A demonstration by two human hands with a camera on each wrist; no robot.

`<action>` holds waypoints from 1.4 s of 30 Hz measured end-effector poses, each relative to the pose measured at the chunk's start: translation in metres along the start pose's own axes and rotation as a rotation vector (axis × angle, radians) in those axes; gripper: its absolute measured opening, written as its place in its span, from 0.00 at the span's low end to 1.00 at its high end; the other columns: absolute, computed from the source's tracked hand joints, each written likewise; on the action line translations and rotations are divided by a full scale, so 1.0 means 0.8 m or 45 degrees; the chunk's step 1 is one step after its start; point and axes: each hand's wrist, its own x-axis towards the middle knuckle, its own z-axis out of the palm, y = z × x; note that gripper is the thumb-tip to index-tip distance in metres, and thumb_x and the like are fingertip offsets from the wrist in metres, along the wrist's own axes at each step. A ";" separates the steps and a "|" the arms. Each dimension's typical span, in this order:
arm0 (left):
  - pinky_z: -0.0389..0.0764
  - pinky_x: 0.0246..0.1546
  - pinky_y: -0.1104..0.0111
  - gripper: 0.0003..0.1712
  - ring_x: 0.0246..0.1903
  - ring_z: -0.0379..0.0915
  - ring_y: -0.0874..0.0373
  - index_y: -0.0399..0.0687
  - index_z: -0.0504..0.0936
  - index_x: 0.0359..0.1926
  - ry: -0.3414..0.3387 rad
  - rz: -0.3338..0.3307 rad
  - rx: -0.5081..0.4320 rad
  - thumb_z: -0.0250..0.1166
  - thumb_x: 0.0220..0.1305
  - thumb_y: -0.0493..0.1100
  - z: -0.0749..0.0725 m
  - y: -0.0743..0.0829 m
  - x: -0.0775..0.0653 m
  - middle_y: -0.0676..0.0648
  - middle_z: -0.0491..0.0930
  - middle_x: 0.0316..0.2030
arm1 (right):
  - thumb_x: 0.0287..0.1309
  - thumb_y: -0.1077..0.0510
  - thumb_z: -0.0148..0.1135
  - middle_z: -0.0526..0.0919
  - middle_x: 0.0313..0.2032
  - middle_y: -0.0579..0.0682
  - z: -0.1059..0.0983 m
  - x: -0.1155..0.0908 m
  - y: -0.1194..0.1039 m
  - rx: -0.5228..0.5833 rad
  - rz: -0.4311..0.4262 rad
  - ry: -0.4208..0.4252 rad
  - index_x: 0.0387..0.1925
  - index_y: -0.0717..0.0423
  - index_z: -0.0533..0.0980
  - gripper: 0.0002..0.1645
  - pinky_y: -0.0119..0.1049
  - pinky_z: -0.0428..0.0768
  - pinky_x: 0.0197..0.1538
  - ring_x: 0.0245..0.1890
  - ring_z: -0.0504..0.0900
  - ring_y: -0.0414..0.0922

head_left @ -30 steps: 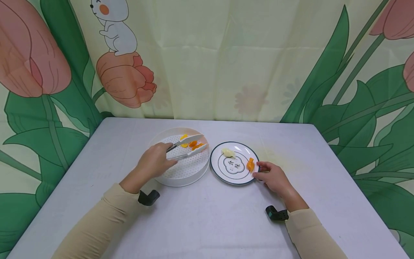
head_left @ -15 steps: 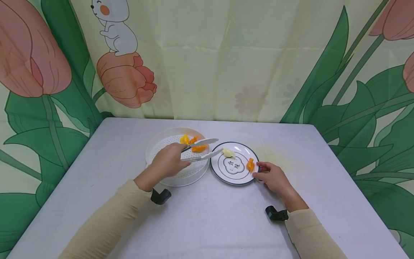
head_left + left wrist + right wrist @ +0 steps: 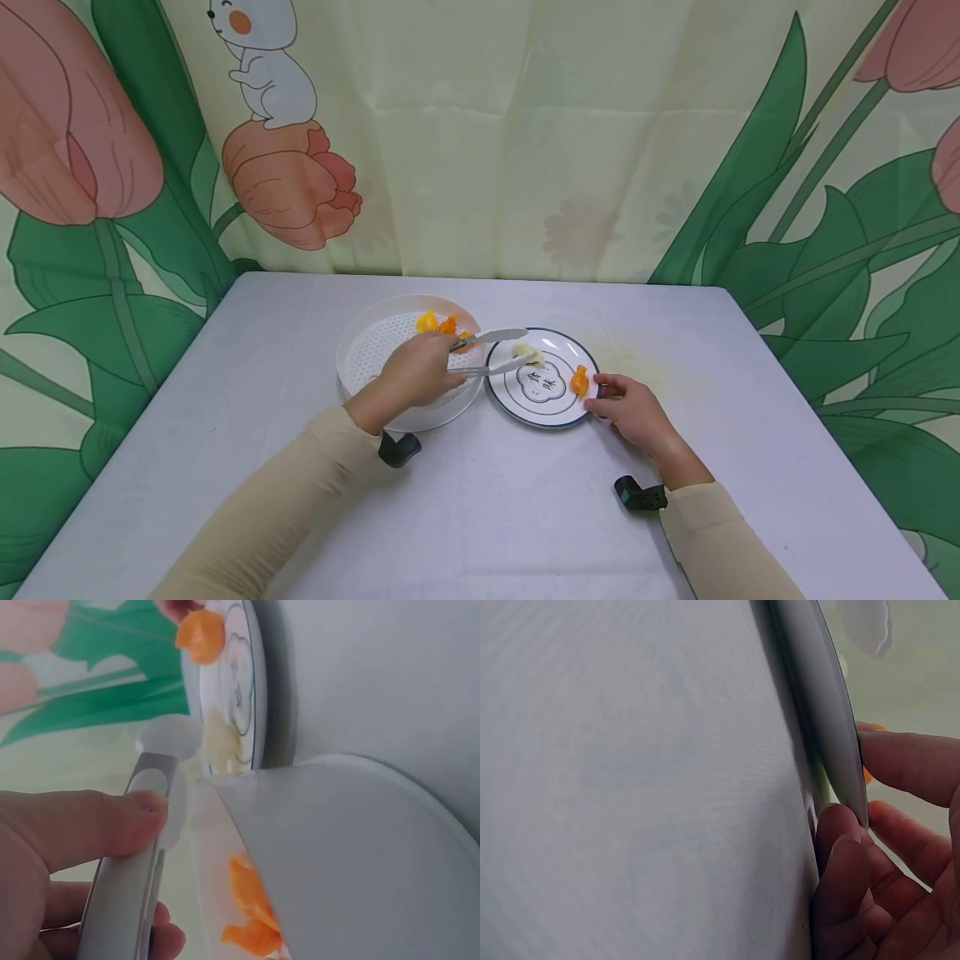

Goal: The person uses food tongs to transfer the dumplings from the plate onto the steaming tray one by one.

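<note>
My left hand (image 3: pixel 420 371) grips a pair of tongs (image 3: pixel 498 336) with pale tips, spread apart. Those tips reach over the left part of a white plate (image 3: pixel 555 415) with a dark rim, on either side of a pale dumpling-like piece (image 3: pixel 532 354); contact cannot be told. In the left wrist view, the thumb presses the metal arm of the tongs (image 3: pixel 120 900). My right hand (image 3: pixel 633 412) pinches the plate's right rim, thumb above and fingers beneath in the right wrist view. Near that thumb lies an orange dumpling-like piece (image 3: pixel 579 382) on the plate.
A round white steamer tray (image 3: pixel 367 358) with a perforated floor stands left of the plate, under my left hand. Inside are a yellow piece (image 3: pixel 426 322) and orange pieces (image 3: pixel 447 325). White cloth (image 3: pixel 525 517) covers the table; a printed curtain (image 3: pixel 465 167) hangs behind.
My left hand has carried the tongs rightward from over the steamer tray to over the plate, around the pale piece. The right hand and plate have stayed put.
</note>
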 end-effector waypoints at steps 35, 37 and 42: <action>0.75 0.29 0.67 0.23 0.33 0.73 0.54 0.43 0.84 0.52 -0.177 -0.042 0.023 0.76 0.58 0.47 -0.001 0.024 0.015 0.50 0.78 0.31 | 0.62 0.53 0.69 0.71 0.60 0.61 0.000 -0.005 -0.003 -0.004 -0.008 0.011 0.70 0.56 0.67 0.38 0.35 0.77 0.42 0.50 0.71 0.54; 0.75 0.30 0.67 0.23 0.32 0.73 0.54 0.43 0.84 0.52 -0.179 -0.039 0.033 0.75 0.58 0.47 -0.001 0.025 0.014 0.50 0.78 0.31 | 0.62 0.53 0.69 0.71 0.60 0.61 0.001 -0.005 -0.003 -0.002 -0.007 0.010 0.70 0.56 0.67 0.38 0.35 0.77 0.41 0.50 0.71 0.54; 0.76 0.32 0.66 0.20 0.33 0.73 0.54 0.42 0.84 0.50 -0.157 -0.015 0.063 0.74 0.60 0.47 0.000 0.026 0.013 0.50 0.78 0.31 | 0.62 0.53 0.69 0.71 0.60 0.61 0.001 -0.006 -0.003 0.001 -0.005 0.011 0.70 0.55 0.68 0.38 0.35 0.77 0.42 0.51 0.71 0.54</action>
